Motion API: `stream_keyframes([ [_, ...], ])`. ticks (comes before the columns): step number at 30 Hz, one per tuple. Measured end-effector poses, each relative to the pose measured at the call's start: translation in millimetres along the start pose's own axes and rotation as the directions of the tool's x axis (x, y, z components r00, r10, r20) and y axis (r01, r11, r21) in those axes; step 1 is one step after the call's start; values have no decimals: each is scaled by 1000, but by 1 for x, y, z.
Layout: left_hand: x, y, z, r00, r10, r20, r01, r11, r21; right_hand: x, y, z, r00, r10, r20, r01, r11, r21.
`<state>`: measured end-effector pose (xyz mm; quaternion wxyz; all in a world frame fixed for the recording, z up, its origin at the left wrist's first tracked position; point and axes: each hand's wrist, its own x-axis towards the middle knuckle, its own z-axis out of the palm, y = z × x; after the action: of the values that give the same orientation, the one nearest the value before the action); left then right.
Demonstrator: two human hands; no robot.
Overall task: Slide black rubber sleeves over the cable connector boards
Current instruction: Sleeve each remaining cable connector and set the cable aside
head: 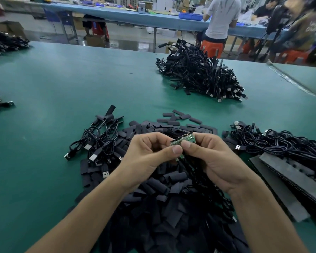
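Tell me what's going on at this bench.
A person's left hand and right hand together pinch a small bunch of bare green connector boards, their black cables hanging down, above a heap of black rubber sleeves on the green table. No sleeve is on them yet. Other cable piles lie around.

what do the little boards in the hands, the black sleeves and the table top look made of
Connector boards: green laminate with metallic contacts along one edge, likely fibreglass circuit board. Black sleeves: matte, flattened tubing, creased and heaped loosely, probably rubber or soft plastic. Table top: green mat with a faint sheen, possibly rubber or vinyl.
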<state>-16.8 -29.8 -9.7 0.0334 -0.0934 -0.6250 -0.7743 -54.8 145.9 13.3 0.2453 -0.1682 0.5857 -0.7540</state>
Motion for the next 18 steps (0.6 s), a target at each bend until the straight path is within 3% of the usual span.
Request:
stream_keyframes([
  [5,-1,-4,2,1000,2,20,-1,996,-88,-1,0,1,996,37,78,-44,995,89],
  [9,-1,-3,5,999,18,-35,-22,995,-96,-2,-5,5,999,6,32,-9,996,85],
  [13,3,9,3,996,41,-77,-57,975,-217,-5,-26,-11,970,-49,-238,58,998,30],
  [18,7,39,-11,941,220,-255,-293,910,-294,-15,-49,-39,850,-159,-502,153,987,-54],
])
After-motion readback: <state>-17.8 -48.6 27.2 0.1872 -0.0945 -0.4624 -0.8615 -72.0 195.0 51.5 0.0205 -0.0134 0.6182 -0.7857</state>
